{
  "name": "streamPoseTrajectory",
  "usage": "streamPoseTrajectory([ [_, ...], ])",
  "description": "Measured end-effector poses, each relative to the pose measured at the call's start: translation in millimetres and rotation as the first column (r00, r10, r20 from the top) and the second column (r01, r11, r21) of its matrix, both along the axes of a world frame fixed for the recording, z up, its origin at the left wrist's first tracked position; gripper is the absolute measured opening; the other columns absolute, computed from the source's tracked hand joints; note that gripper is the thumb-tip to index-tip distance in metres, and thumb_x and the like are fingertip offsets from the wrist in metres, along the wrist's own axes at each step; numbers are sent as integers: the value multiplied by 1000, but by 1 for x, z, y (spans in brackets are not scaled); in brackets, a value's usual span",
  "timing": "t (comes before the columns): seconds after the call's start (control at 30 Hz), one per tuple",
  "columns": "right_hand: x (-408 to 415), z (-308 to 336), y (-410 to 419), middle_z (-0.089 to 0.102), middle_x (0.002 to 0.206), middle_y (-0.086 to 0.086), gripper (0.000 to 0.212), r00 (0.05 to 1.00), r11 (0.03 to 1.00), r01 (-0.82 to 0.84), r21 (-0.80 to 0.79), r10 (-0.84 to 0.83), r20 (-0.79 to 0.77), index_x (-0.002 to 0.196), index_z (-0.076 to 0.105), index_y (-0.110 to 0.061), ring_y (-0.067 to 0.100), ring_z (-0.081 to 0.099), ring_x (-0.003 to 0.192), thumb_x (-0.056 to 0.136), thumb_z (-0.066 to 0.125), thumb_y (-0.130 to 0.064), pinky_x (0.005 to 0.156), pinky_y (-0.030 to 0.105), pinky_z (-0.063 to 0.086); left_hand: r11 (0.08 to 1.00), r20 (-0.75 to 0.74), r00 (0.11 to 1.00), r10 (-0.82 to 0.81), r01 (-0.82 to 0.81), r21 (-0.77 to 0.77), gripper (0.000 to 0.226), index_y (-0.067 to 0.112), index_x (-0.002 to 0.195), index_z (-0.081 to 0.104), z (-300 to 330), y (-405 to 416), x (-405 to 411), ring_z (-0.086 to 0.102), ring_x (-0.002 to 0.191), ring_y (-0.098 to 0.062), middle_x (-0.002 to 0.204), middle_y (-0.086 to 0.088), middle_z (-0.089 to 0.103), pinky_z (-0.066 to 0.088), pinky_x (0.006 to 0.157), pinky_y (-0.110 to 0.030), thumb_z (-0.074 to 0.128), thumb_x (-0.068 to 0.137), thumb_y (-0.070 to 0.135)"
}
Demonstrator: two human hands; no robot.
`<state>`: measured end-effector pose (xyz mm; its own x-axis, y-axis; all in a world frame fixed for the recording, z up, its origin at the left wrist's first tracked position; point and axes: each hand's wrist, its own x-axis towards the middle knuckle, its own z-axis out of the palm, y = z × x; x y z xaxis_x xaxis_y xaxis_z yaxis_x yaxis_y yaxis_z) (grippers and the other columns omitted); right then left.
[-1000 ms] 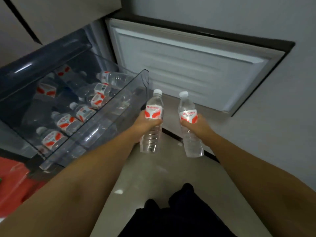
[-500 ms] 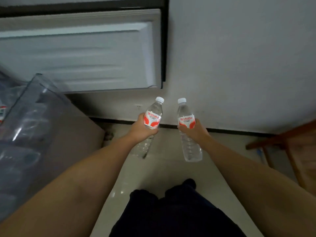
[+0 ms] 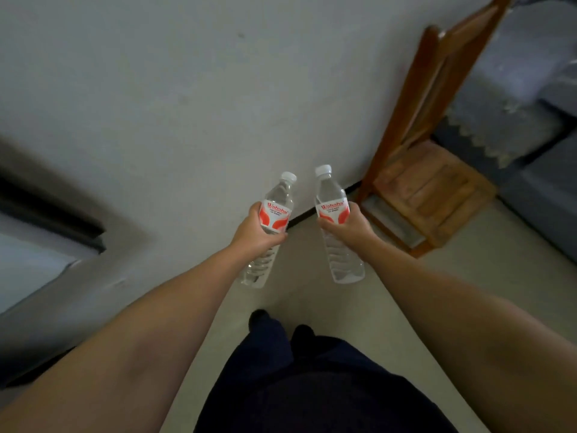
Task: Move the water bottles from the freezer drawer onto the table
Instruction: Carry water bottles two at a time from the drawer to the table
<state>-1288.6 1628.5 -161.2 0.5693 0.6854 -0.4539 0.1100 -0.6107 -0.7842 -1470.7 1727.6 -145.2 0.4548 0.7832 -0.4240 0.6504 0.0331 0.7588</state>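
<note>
My left hand (image 3: 254,232) grips a clear water bottle (image 3: 274,210) with a white cap and a red-and-white label, tilted slightly to the right. My right hand (image 3: 351,228) grips a second, like water bottle (image 3: 331,203) around its label, held nearly upright. Both bottles are held out in front of me above the floor, a short gap between them. The freezer drawer is out of view. No table top shows.
A white wall (image 3: 187,104) fills the view ahead. The open freezer door (image 3: 37,245) is at the left edge, blurred. A wooden chair (image 3: 427,182) stands at the right against the wall, with grey-covered furniture (image 3: 515,89) behind it. Pale floor lies below.
The view has swung right, away from the freezer: the drawer has left the frame and the chair has come closer. Both hands still hold their bottles out in front.
</note>
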Motion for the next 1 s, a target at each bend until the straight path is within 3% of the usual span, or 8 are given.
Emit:
streamPoseTrajectory([
  [0.27,89,-7,-56,60,116,0,68,928,928,372,-22,-372,-8,133,41,-17,17,60,100,78,77,-34,75,26,48,927,-20,927,-374,372,-44,82,19,143,29,-13,16,133,55,110,-20,126,-4,55,43,89,-29,77,77,23],
  [0.4,141,-9,-67,60,117,2,72,833,833,553,-13,-553,-15,134,40,-18,19,61,103,76,79,-35,75,27,52,795,13,798,-602,601,-79,83,21,143,29,-11,34,216,52,104,-13,122,1,52,43,85,-27,78,76,23],
  [0.5,162,-11,-68,61,116,4,72,797,797,604,6,-604,-23,133,42,-16,21,62,104,74,80,-35,80,32,55,745,21,748,-663,662,-79,86,25,142,30,-10,49,255,57,111,-18,125,0,54,51,93,-34,80,73,25],
  [0.6,183,-9,-73,62,108,1,64,703,702,711,46,-711,-20,128,46,-15,21,63,100,76,79,-32,82,35,54,680,11,683,-730,728,-83,85,27,140,30,-8,58,305,57,112,-21,125,0,55,51,96,-42,80,71,25],
  [0.77,202,-12,-102,61,102,2,57,562,557,827,76,-823,-87,123,47,-13,14,59,84,77,78,-26,64,25,48,566,-12,566,-824,822,-63,83,25,141,28,-6,32,364,54,107,-15,117,5,52,47,81,-27,78,76,22],
  [0.9,218,-12,-143,59,97,-4,57,483,478,876,70,-868,-116,123,46,-13,15,59,91,78,79,-23,73,26,51,447,-14,448,-894,889,-100,83,24,143,27,-11,-10,400,56,112,-18,127,0,54,48,81,-27,78,77,22],
  [1.0,233,-15,-184,59,104,0,56,410,404,912,72,-906,-110,123,46,-13,16,59,95,78,79,-24,78,26,50,376,-20,377,-926,918,-126,83,22,143,28,-13,-56,434,56,116,-22,128,-2,53,49,83,-29,78,77,19],
])
